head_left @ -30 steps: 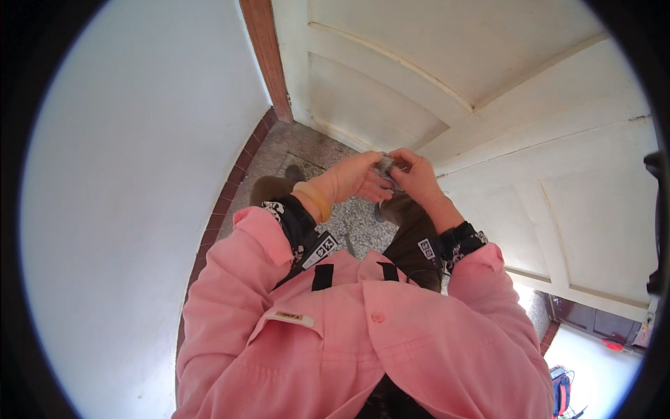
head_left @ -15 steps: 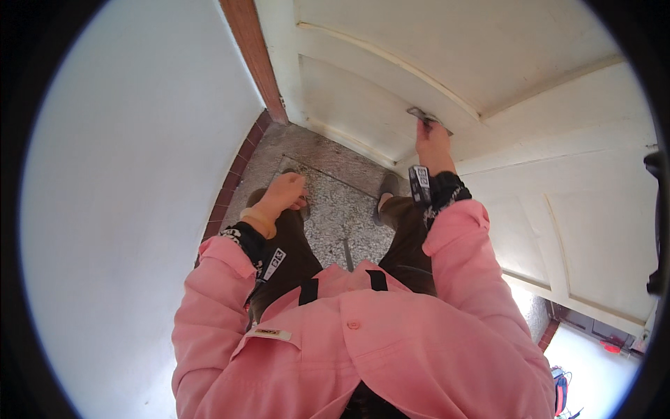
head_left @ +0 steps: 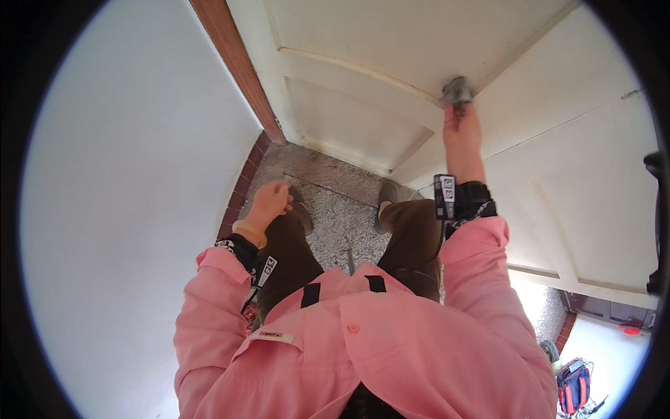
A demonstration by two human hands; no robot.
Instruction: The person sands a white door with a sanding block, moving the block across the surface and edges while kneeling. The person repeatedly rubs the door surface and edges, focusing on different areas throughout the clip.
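Note:
A crumpled grey cloth (head_left: 458, 91), slightly blurred, is pressed against a cream panelled door (head_left: 359, 119). My right hand (head_left: 460, 129) grips it with the arm stretched forward, by the door's raised moulding. Its fingertips are partly hidden by the cloth. Low in front of me on the left hangs my left hand (head_left: 271, 201), loosely curled, with nothing visible in it. It is apart from the door, between my leg and the white wall (head_left: 139, 195).
A brown wooden door frame (head_left: 241, 70) meets the wall's dark red tiled skirting (head_left: 244, 178). My shoes stand on the speckled floor (head_left: 345, 223). At the lower right, past the door's edge, lies a dark blue and red bag (head_left: 574, 387) with cables.
My right hand has slid the cloth up and to the right along the door. My left hand has shifted slightly left and down, still curled. More of the bag shows at the lower right.

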